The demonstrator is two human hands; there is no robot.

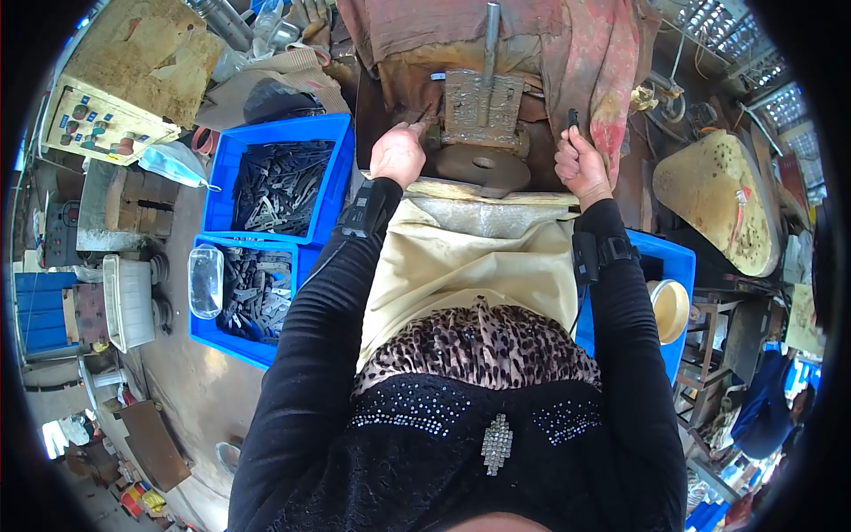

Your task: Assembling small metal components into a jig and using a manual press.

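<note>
My left hand [398, 156] is closed, its fingertips beside the left of a rusty metal block [470, 108] with an upright steel rod [492, 53]. A thin dark piece [425, 112] sticks up from these fingers; its kind is unclear. Right of the block, my right hand [581, 167] is raised in a closed grip, with a small dark piece [573, 117] poking out above the thumb. Most of that piece is hidden in the fist. Below the block, between the hands, lies a round brown disc [474, 170] with a hole.
Two blue bins [282, 130] of flat dark metal parts stand at the left, a clear plastic container [206, 282] on the nearer one. Another blue bin [681, 266] with a cream tub [669, 310] is at the right. Stained red cloth [585, 53] hangs behind the block. A cream cloth [479, 253] covers my lap.
</note>
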